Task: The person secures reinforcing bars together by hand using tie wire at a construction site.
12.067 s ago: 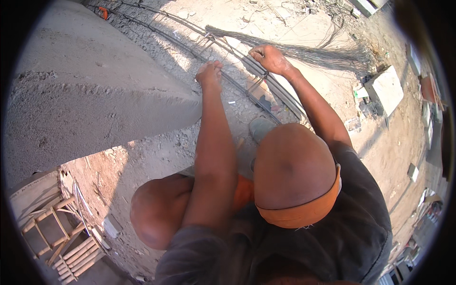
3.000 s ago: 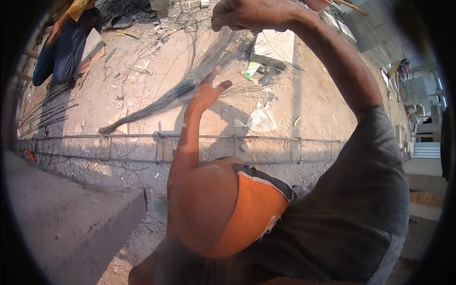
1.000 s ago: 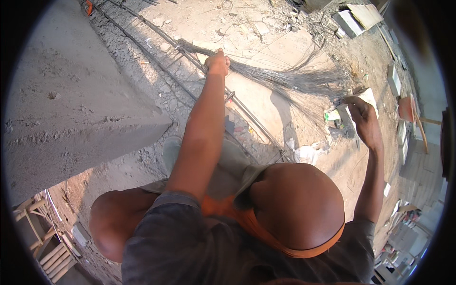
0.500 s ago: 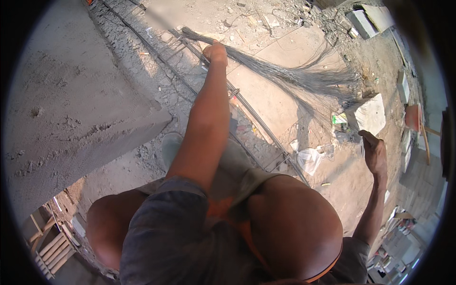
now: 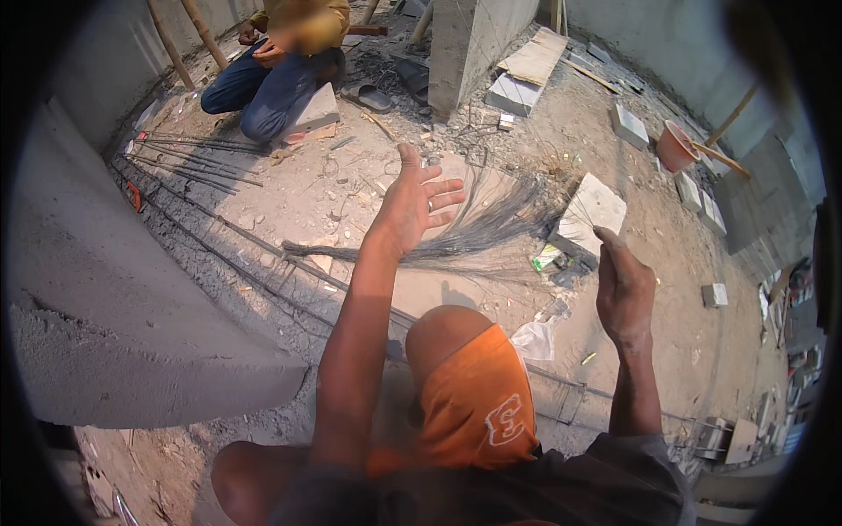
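Observation:
My left hand point(image 5: 410, 209) is raised with its palm showing and its fingers spread, a ring on one finger; nothing is in it. Behind it, a bundle of thin dark tie wire point(image 5: 491, 230) lies on the ground, gathered at its left end and fanned out at the right. My right hand point(image 5: 626, 294) is closed, fingers pressed together, in front of a pale concrete block point(image 5: 595, 210). Fine wire strands appear near its fingertips, but what it holds is too small to make out. A long rebar frame point(image 5: 574, 386) runs beneath my arms and past my knees.
A person in a yellow top and blue trousers point(image 5: 241, 85) crouches at the back left, near loose rebar rods point(image 5: 197, 167). A grey concrete mass point(image 5: 149, 351) stands close on my left. A pillar point(image 5: 469, 53), blocks point(image 5: 630, 125) and a reddish bucket point(image 5: 677, 146) stand farther off.
My left hand has come away from the gathered end of the tie wire and opened. My right hand stays closed. The view has tilted up, bringing the crouching person into sight.

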`<state>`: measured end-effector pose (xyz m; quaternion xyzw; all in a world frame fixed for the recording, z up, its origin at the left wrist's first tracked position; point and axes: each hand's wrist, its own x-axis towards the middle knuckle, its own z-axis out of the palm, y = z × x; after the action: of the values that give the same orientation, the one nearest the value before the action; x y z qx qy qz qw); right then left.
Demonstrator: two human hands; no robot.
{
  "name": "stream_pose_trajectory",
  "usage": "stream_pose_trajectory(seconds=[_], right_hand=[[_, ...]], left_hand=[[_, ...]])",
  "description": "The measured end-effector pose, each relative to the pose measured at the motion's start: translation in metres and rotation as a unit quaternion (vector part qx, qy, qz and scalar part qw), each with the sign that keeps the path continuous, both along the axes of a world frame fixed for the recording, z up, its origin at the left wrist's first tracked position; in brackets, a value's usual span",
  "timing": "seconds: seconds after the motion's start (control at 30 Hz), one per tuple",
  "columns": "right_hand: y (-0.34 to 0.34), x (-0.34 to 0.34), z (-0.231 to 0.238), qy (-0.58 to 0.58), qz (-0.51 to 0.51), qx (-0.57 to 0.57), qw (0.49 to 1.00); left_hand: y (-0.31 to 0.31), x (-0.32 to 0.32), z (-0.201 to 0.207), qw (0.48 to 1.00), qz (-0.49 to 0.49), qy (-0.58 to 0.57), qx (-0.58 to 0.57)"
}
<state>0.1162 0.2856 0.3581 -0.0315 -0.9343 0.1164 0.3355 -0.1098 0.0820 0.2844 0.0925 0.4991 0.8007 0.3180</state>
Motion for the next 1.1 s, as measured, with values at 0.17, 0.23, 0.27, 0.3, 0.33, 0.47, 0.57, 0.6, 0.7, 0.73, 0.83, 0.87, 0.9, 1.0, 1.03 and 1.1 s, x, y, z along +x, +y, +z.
stream_pose_trajectory(seconds=[0.17, 0.23, 0.27, 0.3, 0.33, 0.47, 0.57, 0.6, 0.7, 0.73, 0.83, 0.87, 0.9, 1.0, 1.03, 1.1], right_hand=[[-0.069, 0.009, -0.038, -0.091, 0.023, 0.016, 0.995], [-0.078, 0.021, -0.04, -0.084, 0.021, -0.023, 0.996], [-0.082, 0.027, -0.04, -0.083, 0.025, -0.042, 0.995], [-0.08, 0.035, -0.045, -0.105, 0.017, -0.038, 0.994], [-0.076, 0.044, -0.053, -0.132, 0.012, -0.034, 0.991], [-0.073, 0.071, -0.074, -0.201, 0.005, -0.038, 0.979], [-0.066, 0.083, -0.101, -0.269, -0.02, -0.059, 0.961], [-0.064, 0.083, -0.102, -0.311, -0.019, -0.068, 0.948], [-0.05, 0.081, -0.095, -0.428, 0.012, -0.075, 0.901], [-0.036, 0.076, -0.084, -0.462, 0.04, -0.065, 0.883], [-0.033, 0.039, 0.003, -0.365, 0.073, -0.127, 0.919], [-0.042, 0.022, 0.03, -0.218, 0.104, -0.124, 0.962], [-0.046, 0.008, 0.055, -0.13, 0.1, -0.136, 0.977], [-0.071, -0.037, 0.104, 0.006, 0.203, -0.255, 0.945], [-0.075, -0.05, 0.117, 0.019, 0.229, -0.27, 0.935], [-0.088, -0.073, 0.125, 0.038, 0.271, -0.313, 0.91]], left_hand=[[0.022, 0.022, 0.126, 0.993, 0.021, 0.08, 0.081], [0.018, 0.016, 0.15, 0.98, 0.143, 0.101, 0.099], [0.01, 0.011, 0.161, 0.966, 0.19, 0.138, 0.105], [0.006, 0.008, 0.172, 0.95, 0.234, 0.17, 0.116], [0.003, 0.009, 0.181, 0.932, 0.277, 0.181, 0.148], [-0.008, 0.004, 0.186, 0.879, 0.303, 0.269, 0.25], [-0.009, 0.014, 0.182, 0.878, 0.301, 0.257, 0.268], [-0.009, 0.017, 0.178, 0.88, 0.287, 0.253, 0.281], [-0.009, 0.028, 0.164, 0.888, 0.239, 0.228, 0.32], [-0.007, 0.034, 0.157, 0.893, 0.218, 0.213, 0.33], [-0.003, 0.05, 0.145, 0.91, 0.153, 0.193, 0.333], [-0.006, 0.051, 0.141, 0.913, 0.131, 0.195, 0.334], [-0.001, 0.053, 0.138, 0.915, 0.099, 0.187, 0.342], [-0.006, 0.066, 0.142, 0.921, 0.081, 0.201, 0.324], [-0.004, 0.069, 0.148, 0.917, 0.069, 0.214, 0.329], [0.001, 0.072, 0.145, 0.918, 0.013, 0.217, 0.332]])
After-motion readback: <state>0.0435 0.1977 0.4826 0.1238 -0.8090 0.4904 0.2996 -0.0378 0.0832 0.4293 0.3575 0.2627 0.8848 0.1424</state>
